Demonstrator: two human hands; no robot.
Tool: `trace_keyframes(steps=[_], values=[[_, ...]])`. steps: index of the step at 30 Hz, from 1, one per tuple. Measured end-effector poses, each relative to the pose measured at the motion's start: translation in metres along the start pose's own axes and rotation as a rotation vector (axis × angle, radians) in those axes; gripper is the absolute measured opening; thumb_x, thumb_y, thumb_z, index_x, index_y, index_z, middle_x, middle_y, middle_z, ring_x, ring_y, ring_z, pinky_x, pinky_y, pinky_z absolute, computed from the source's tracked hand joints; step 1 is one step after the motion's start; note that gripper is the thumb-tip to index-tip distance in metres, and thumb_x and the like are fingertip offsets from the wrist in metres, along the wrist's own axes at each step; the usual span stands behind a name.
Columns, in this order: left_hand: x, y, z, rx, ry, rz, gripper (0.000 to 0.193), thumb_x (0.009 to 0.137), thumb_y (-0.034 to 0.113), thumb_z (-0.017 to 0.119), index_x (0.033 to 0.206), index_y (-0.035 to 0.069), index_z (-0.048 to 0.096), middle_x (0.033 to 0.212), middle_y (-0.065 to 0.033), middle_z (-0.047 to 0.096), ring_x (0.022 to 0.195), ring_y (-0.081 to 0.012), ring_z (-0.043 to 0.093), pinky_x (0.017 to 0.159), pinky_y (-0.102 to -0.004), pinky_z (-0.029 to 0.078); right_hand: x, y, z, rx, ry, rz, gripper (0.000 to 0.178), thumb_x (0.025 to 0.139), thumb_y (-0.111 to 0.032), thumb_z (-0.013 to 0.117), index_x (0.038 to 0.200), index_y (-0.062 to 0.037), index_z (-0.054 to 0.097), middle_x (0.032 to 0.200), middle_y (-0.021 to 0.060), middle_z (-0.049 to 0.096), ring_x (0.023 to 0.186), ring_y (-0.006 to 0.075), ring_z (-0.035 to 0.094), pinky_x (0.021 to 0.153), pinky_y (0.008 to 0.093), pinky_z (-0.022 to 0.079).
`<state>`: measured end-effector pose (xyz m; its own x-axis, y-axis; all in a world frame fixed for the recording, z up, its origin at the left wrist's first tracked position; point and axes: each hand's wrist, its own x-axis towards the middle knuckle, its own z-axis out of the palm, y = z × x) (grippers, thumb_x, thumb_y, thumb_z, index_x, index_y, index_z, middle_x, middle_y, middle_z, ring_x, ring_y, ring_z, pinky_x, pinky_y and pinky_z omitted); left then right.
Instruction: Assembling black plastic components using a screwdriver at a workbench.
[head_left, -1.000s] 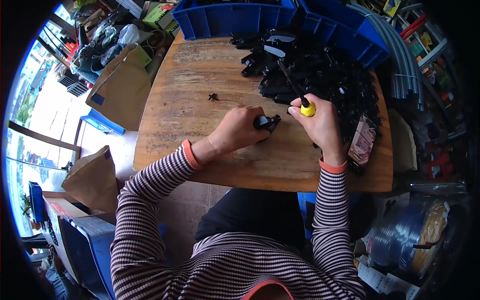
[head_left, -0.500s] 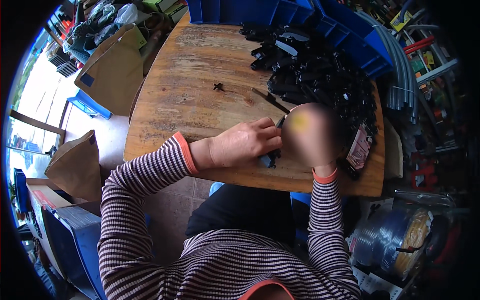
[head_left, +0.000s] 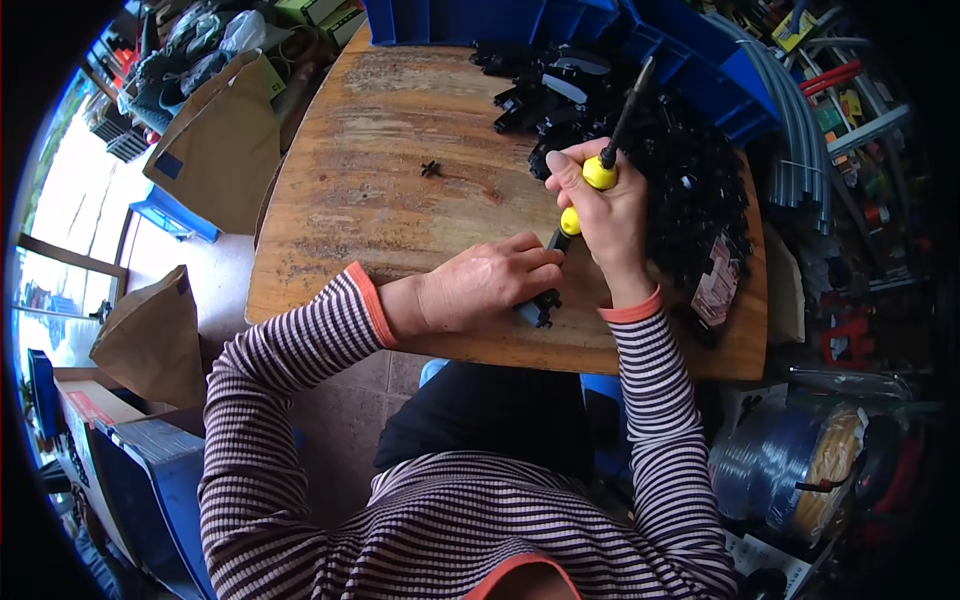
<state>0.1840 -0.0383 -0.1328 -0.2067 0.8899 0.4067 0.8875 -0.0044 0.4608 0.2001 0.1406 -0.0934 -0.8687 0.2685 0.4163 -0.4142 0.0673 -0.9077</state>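
Observation:
My right hand [head_left: 610, 215] is closed round a yellow-handled tool [head_left: 600, 173]. Its slim dark shaft and paler tip point up and away over the black parts; its exact kind is not plain. My left hand [head_left: 490, 283] rests near the table's front edge, fingers closed on a black plastic part [head_left: 540, 308] that is mostly hidden beneath them. The tool's rear end lies close to that part; whether they touch I cannot tell. A small black cross-shaped piece [head_left: 430, 169] lies alone on the wooden table [head_left: 350, 200], ahead of my left hand.
A large heap of black plastic parts [head_left: 690, 190] covers the table's right side. Blue bins [head_left: 490, 22] stand along the far edge. A pinkish printed piece [head_left: 716, 285] lies at the right. Grey tubes [head_left: 800, 150] hang beyond the table, and cardboard [head_left: 225, 145] stands at the left.
My right hand has turned, and the tool's tip has swung from pointing left over the table to pointing up and right. My left hand stays almost in place.

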Motion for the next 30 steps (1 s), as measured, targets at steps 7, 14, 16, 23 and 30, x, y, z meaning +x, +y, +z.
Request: trace_keyframes(steps=[7, 14, 16, 23, 30], values=[[0.019, -0.018, -0.018, 0.141, -0.093, 0.210, 0.044, 0.062, 0.012, 0.075, 0.100, 0.003, 0.056, 0.122, -0.0146, 0.058, 0.109, -0.0325, 0.055, 0.081, -0.0380, 0.052, -0.005, -0.036, -0.059, -0.459, 0.037, 0.012, 0.010, 0.085, -0.006, 0.067, 0.093, -0.0011, 0.065, 0.082, 0.0081, 0.068, 0.067, 0.0113, 0.062, 0.061, 0.0236, 0.048], [0.021, -0.058, -0.050, -0.196, 0.132, -0.363, 0.038, 0.076, 0.011, 0.072, 0.109, 0.006, 0.056, 0.104, -0.0112, 0.065, 0.094, -0.0256, 0.065, 0.068, -0.0328, 0.053, -0.032, -0.001, -0.086, -1.174, -0.310, 0.118, 0.025, 0.073, -0.004, 0.072, 0.097, -0.0025, 0.066, 0.093, 0.0133, 0.061, 0.089, 0.0359, 0.061, 0.076, 0.0399, 0.050], [0.013, -0.078, -0.079, -0.690, 0.556, -0.718, 0.033, 0.085, 0.012, 0.067, 0.115, 0.005, 0.055, 0.094, -0.0100, 0.067, 0.081, -0.0209, 0.068, 0.066, -0.0299, 0.055, -0.030, -0.001, -0.086, -1.186, -0.325, 0.157, 0.022, 0.073, -0.002, 0.072, 0.094, -0.0021, 0.064, 0.095, 0.0135, 0.061, 0.090, 0.0349, 0.061, 0.075, 0.0399, 0.050], [0.113, -0.159, -0.246, -0.161, 0.935, -0.459, 0.028, 0.084, 0.014, 0.066, 0.110, 0.007, 0.058, 0.088, -0.0089, 0.068, 0.080, -0.0216, 0.069, 0.062, -0.0318, 0.056, -0.030, 0.004, -0.057, -1.128, -0.375, -0.012, 0.023, 0.073, 0.001, 0.070, 0.093, -0.0023, 0.061, 0.091, 0.0133, 0.063, 0.086, 0.0329, 0.064, 0.072, 0.0388, 0.051], [0.161, -0.191, -0.121, 0.783, 0.152, -0.662, 0.021, 0.086, 0.023, 0.059, 0.104, 0.012, 0.062, 0.094, -0.0141, 0.067, 0.084, -0.0343, 0.066, 0.069, -0.0442, 0.055, -0.031, 0.002, -0.060, -0.910, -0.308, -0.122, 0.029, 0.071, 0.007, 0.068, 0.097, -0.0029, 0.060, 0.089, 0.0131, 0.064, 0.079, 0.0301, 0.066, 0.066, 0.0358, 0.053]])
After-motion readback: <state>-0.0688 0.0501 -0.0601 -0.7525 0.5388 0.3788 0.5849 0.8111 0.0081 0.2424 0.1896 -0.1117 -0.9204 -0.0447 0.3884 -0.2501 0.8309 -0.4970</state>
